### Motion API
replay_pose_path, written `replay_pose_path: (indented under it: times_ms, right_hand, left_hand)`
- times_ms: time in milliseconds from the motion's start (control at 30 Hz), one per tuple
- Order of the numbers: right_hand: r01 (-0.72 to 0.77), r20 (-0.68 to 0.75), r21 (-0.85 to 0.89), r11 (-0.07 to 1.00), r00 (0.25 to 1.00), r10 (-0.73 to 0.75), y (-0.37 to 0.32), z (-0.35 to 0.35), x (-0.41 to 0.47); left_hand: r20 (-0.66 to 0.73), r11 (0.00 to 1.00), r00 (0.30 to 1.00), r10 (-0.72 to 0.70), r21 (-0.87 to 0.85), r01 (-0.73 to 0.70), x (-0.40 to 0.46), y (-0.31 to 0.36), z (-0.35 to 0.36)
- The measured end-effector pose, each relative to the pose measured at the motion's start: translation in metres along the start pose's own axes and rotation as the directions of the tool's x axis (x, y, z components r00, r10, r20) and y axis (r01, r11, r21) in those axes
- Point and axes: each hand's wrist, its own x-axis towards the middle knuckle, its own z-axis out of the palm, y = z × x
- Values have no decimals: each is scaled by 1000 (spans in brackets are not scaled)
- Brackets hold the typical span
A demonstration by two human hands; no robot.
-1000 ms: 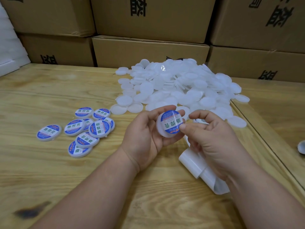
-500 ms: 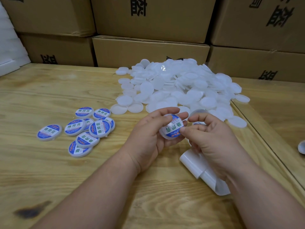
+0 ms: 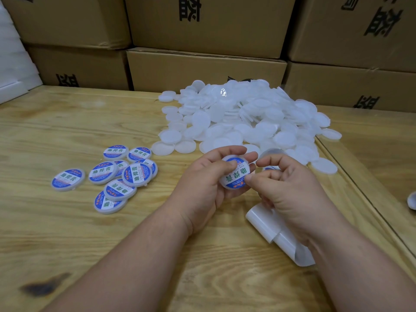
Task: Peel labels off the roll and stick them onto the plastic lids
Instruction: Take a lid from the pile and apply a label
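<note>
Shifted since earlier: left hand point(image 3: 202, 188) thumb now presses the blue-and-white label on the round white plastic lid point(image 3: 236, 173) it grips; right hand point(image 3: 290, 190) pinches the lid's edge. Held above the wooden worktop point(image 3: 67, 233), near its right edge.

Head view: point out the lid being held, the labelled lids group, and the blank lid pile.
held lid point(image 3: 236, 174), head view, on the middle of its label.
labelled lids group point(image 3: 136, 174), head view, on the topmost lid's label.
blank lid pile point(image 3: 247, 113), head view, on the heap's middle.
</note>
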Motion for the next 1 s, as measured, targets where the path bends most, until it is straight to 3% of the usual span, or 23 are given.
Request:
replay_pose_path:
  times_ms: [267, 633, 833, 1000]
  right_hand:
    - [-8, -23, -3, 1000, 1000, 8, -1, 3, 0]
    - [-116, -62, -14, 993, 991, 115, -9, 2, -1]
    - [-24, -214, -16, 1000, 977, 20, -9, 2, -2]
    - [83, -316, -19, 996, 945, -84, -13, -9, -3]
  left_hand:
    - [-5, 1000, 1000, 12, 11, -12, 5, -4, -5]
    - [-85, 965, 988, 132, 239, -109, 4, -11, -6]
    - [-100, 936, 977, 186, 320, -146, 6, -12, -6]
    - [-158, 949, 968, 195, 280, -146, 7, -6, -13]
